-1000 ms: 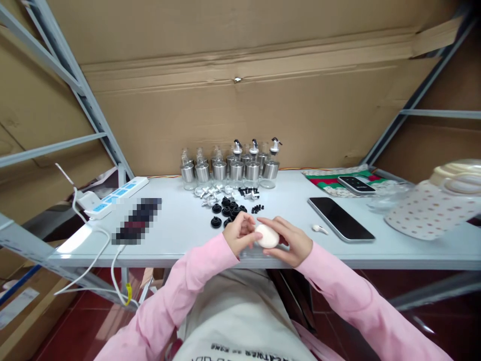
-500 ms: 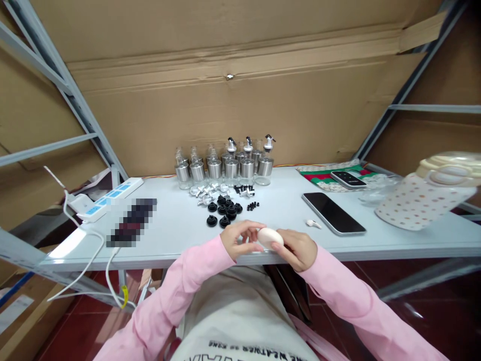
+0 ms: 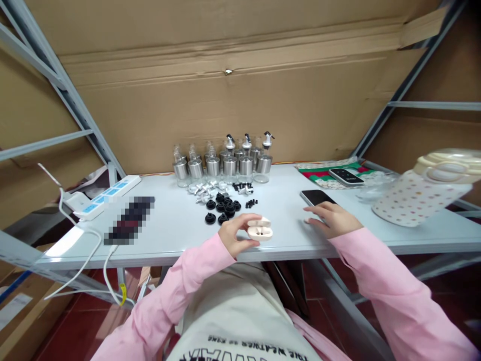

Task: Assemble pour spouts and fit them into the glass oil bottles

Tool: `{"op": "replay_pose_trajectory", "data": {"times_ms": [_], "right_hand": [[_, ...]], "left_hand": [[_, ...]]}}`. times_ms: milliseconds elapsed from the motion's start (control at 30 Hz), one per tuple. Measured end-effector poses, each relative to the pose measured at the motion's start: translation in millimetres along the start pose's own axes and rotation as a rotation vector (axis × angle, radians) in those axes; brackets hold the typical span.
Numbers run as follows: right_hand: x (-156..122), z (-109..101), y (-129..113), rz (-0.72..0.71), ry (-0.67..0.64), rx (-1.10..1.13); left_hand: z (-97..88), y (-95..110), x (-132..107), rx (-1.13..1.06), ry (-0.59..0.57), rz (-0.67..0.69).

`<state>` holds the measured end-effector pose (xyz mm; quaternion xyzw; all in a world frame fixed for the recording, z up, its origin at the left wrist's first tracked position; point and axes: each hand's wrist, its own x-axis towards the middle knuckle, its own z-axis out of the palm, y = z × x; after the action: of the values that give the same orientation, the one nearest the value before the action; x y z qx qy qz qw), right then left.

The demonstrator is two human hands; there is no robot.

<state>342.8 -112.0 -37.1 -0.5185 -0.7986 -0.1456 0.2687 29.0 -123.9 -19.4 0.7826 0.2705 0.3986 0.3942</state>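
My left hand (image 3: 233, 235) holds a small white earbud case (image 3: 260, 230) just above the table's near edge, with the lid flipped up and two dark sockets showing. My right hand (image 3: 330, 218) lies palm down further right on the white table (image 3: 176, 225). Its fingers curl down beside a black phone (image 3: 314, 196) and cover the phone's near end. Whatever is under those fingertips is hidden. Both sleeves are pink.
Several glass bottles with steel collars (image 3: 221, 165), three with pourer tops, stand at the back. In front lie white spouts (image 3: 205, 189), black caps (image 3: 221, 208) and small black plugs (image 3: 251, 203). A power strip (image 3: 107, 196), a remote (image 3: 345, 176) and a dotted jug (image 3: 424, 193) flank them.
The case was closed and held by both hands; now it is open in my left hand alone. My right hand has moved right to the phone. The loose earbud no longer shows.
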Motion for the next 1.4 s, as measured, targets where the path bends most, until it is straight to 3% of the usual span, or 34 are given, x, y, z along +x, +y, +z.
{"op": "replay_pose_trajectory", "data": {"times_ms": [67, 133, 233, 367, 433, 533, 733, 900, 1133, 1267, 1400], "right_hand": [[-2.7, 6.2, 16.7, -0.024, -0.072, -0.020], [-1.7, 8.6, 9.4, 0.023, -0.070, -0.006], [6.5, 0.6, -33.0, 0.160, 0.090, 0.067], [21.2, -21.6, -100.1, 0.166, 0.250, 0.456], [26.7, -30.0, -124.1, 0.100, 0.248, 0.578], [31.3, -35.6, -142.7, -0.065, 0.240, 0.528], [32.4, -32.7, -142.2, -0.134, 0.231, 0.321], [31.3, -26.7, -145.8, -0.188, 0.200, 0.384], [30.6, -26.6, -148.0, -0.158, 0.333, 0.341], [28.7, -19.8, -148.2, -0.202, 0.263, 0.390], [26.0, -14.8, -143.9, -0.135, 0.191, 0.365]], "left_hand": [[-0.7, 0.2, 0.2, 0.043, 0.009, -0.049], [-1.0, 0.1, 0.4, 0.091, 0.025, -0.036], [-1.1, -0.1, 0.7, 0.168, 0.046, 0.017], [1.0, -0.3, 0.3, 0.302, 0.034, 0.103], [2.4, -0.9, -0.5, 0.347, 0.013, 0.149], [4.1, -3.6, -1.6, 0.380, 0.003, 0.204], [7.0, -15.1, -1.2, 0.508, -0.033, 0.189], [6.9, -15.2, -1.5, 0.527, -0.053, 0.192], [7.1, -15.7, -1.2, 0.472, -0.036, 0.204], [6.7, -13.8, -1.6, 0.416, -0.013, 0.187], [5.2, -9.5, -1.8, 0.357, 0.013, 0.078]]}}
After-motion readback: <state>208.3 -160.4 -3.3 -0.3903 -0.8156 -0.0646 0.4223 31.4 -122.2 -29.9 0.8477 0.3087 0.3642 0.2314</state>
